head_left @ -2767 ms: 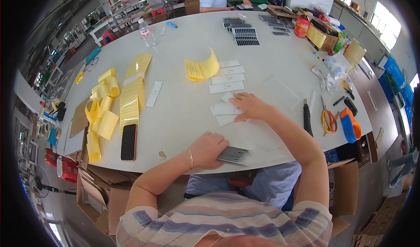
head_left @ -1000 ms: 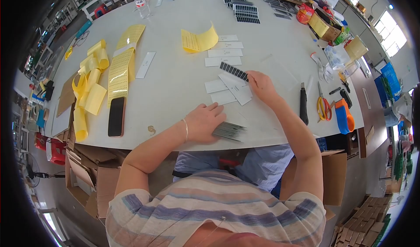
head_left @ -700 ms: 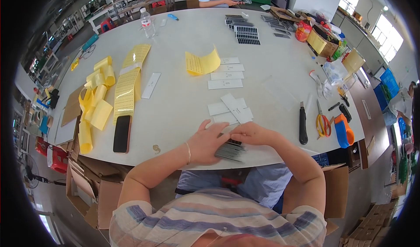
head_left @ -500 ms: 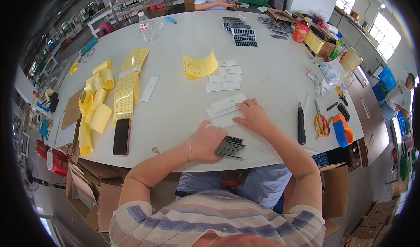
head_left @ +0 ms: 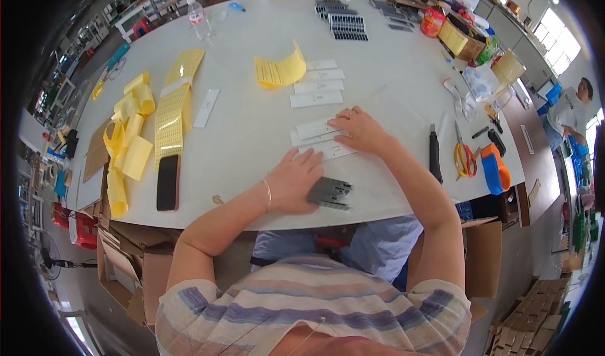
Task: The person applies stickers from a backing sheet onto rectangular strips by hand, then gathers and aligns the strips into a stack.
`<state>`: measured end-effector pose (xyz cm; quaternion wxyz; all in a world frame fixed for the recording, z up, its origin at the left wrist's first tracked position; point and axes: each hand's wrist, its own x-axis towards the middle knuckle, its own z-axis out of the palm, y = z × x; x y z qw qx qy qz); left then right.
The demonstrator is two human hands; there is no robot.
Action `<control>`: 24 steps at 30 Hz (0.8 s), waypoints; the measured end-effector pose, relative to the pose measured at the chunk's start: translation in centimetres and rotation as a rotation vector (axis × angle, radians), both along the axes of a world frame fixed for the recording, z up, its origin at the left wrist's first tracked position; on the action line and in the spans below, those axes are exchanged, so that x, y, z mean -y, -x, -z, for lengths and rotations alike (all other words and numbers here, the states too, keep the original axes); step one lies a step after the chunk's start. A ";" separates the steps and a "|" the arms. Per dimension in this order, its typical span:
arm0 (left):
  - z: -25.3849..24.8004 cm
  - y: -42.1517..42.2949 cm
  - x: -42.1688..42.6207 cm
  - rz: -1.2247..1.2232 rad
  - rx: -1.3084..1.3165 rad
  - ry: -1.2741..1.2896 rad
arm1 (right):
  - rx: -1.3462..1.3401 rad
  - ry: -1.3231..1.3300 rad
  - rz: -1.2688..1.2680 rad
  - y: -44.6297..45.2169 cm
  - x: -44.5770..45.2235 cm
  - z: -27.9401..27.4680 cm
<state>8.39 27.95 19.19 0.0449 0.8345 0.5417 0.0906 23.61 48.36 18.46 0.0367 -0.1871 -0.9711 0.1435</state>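
My left hand (head_left: 293, 183) lies on the table with its fingers spread. Its fingertips reach the lower edge of some overlapping white strips (head_left: 337, 149). Right beside its palm is a small pile of dark strips (head_left: 330, 193), slightly blurred. My right hand (head_left: 362, 133) rests over the right end of the white strips, thumb and fingers apart, fingertips touching them. Farther up the table, several more white strips (head_left: 316, 99) lie in a row. A curled yellow sheet (head_left: 280, 71) covers the left ends of some of them.
At left are yellow dotted sheets (head_left: 173, 113), yellow curled film (head_left: 135, 157), a phone (head_left: 168, 183) and a single white strip (head_left: 206, 108). A cutter knife (head_left: 435, 154), scissors (head_left: 465, 157) and an orange-blue tape dispenser (head_left: 496, 170) lie right. A bottle (head_left: 198, 19) and dark strips (head_left: 348, 27) stand farther back.
The view has tilted, so the table sits higher in the picture. My left hand's fingers have spread and moved off the dark strips toward the white ones. My right hand stays at the white strips.
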 end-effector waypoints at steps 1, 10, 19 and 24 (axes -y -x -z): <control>0.1 0.0 0.0 -0.007 -0.006 -0.007 | 0.012 0.015 0.001 -0.5 0.7 -0.5; -0.7 0.1 -1.5 -0.015 -0.080 0.124 | -0.189 0.137 0.071 -2.0 2.2 0.7; -0.9 0.1 -1.6 -0.010 -0.082 0.149 | -0.067 0.141 0.059 -1.1 0.9 0.0; -0.6 0.2 -1.8 0.003 -0.073 0.110 | -0.116 0.107 0.115 -1.0 0.6 0.0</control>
